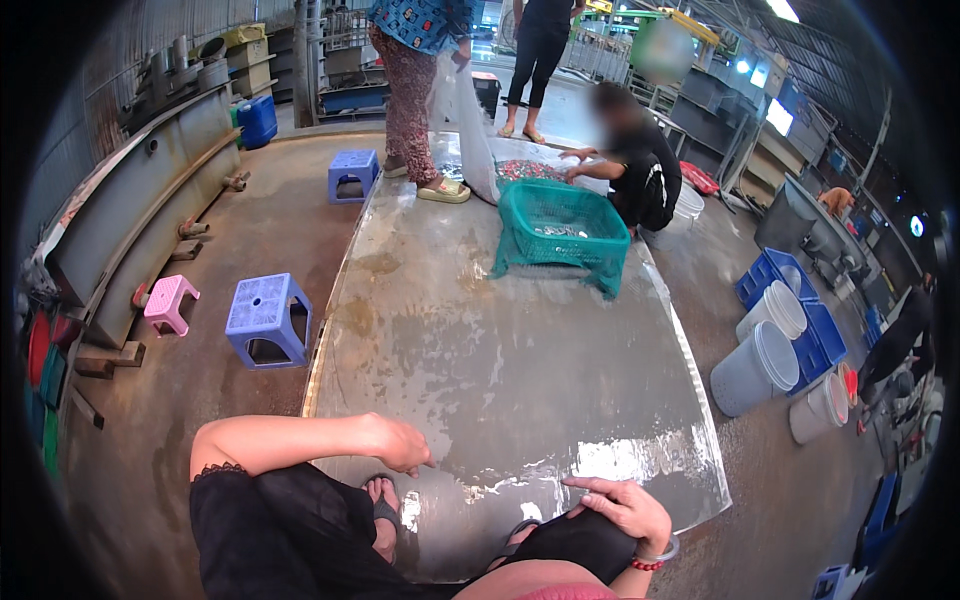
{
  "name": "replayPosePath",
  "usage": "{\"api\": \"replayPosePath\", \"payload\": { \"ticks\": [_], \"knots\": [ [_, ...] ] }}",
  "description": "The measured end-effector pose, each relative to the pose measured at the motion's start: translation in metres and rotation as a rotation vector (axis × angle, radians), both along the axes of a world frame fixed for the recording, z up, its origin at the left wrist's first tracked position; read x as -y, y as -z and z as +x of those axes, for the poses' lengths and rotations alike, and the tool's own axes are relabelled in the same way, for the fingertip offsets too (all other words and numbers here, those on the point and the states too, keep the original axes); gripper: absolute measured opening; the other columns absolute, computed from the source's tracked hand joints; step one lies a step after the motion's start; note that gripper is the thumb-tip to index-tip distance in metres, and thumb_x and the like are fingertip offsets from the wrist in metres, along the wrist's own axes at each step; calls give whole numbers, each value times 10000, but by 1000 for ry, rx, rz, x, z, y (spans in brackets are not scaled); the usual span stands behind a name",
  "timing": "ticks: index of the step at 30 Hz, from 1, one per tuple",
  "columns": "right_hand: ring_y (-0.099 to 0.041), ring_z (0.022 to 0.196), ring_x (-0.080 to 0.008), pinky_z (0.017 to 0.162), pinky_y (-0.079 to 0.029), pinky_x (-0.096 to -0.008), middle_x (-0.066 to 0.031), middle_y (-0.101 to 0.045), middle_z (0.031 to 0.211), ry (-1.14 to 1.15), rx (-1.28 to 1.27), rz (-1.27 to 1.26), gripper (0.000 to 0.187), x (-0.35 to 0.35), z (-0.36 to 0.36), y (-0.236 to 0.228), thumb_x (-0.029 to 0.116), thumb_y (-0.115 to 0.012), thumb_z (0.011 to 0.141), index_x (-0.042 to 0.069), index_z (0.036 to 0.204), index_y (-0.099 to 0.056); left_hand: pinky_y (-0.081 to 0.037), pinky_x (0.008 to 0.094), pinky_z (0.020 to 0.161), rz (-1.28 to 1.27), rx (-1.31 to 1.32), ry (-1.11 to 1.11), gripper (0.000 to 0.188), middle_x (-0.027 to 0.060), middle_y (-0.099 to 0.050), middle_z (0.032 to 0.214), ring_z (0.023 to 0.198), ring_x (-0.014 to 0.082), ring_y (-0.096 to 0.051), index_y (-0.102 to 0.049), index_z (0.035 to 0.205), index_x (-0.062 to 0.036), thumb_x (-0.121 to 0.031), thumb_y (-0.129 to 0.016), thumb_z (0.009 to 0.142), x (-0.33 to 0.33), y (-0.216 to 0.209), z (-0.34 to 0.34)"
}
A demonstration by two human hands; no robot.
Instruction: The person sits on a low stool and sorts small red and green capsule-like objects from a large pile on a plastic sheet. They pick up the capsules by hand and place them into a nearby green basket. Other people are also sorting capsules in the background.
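Observation:
My left hand (402, 445) hangs over the near part of a wet grey sheet (450, 350), its index finger pointing down and the others partly curled. Nothing shows in it. My right hand (628, 510) rests at my right knee, empty, with fingers stretched toward the sheet. Both my sandalled feet stand on the near end of the sheet. Toward its far end sits a green plastic basket (565, 212) with green netting draped around it and small shiny pieces inside. Neither hand touches it. Behind the basket lies a spread of small red and silvery pieces (527, 171).
A person in black (645, 170) squats by the basket, hands reaching out. Another in patterned trousers (405, 100) stands holding white netting (470, 135); a third stands beyond. Left are two blue stools (262, 308) and a pink stool (172, 303). Right are white buckets (750, 370) and blue crates (820, 340).

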State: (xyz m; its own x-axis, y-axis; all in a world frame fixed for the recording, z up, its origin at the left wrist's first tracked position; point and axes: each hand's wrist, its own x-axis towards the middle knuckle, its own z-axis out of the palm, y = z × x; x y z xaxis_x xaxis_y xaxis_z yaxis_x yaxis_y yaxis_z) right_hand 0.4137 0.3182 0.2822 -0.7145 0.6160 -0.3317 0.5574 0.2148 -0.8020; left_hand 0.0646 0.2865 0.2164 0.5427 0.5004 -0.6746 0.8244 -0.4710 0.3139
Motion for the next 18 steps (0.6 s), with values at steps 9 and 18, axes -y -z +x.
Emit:
{"api": "replayPosePath", "payload": {
  "ticks": [9, 18],
  "knots": [
    [-642, 848, -231, 808, -464, -303, -75, -684, 830, -89, -51, 16, 345, -5, -26, 0, 248, -428, 928, 103, 1223, -535, -451, 443, 803, 10, 72, 65, 455, 215, -596, 1027, 975, 383, -551, -454, 1259, -20, -260, -521, 878, -5, -8, 11],
    [-642, 825, -186, 786, -465, -285, -65, -688, 820, -6, -89, 2, 338, -1, -4, 4, 251, -470, 918, 106, 1212, -549, -452, 457, 801, 9, 5, 41, 466, 204, -598, 1047, 987, 370, -556, -448, 1273, -55, -271, -536, 870, 4, -11, 2]
  ]
}}
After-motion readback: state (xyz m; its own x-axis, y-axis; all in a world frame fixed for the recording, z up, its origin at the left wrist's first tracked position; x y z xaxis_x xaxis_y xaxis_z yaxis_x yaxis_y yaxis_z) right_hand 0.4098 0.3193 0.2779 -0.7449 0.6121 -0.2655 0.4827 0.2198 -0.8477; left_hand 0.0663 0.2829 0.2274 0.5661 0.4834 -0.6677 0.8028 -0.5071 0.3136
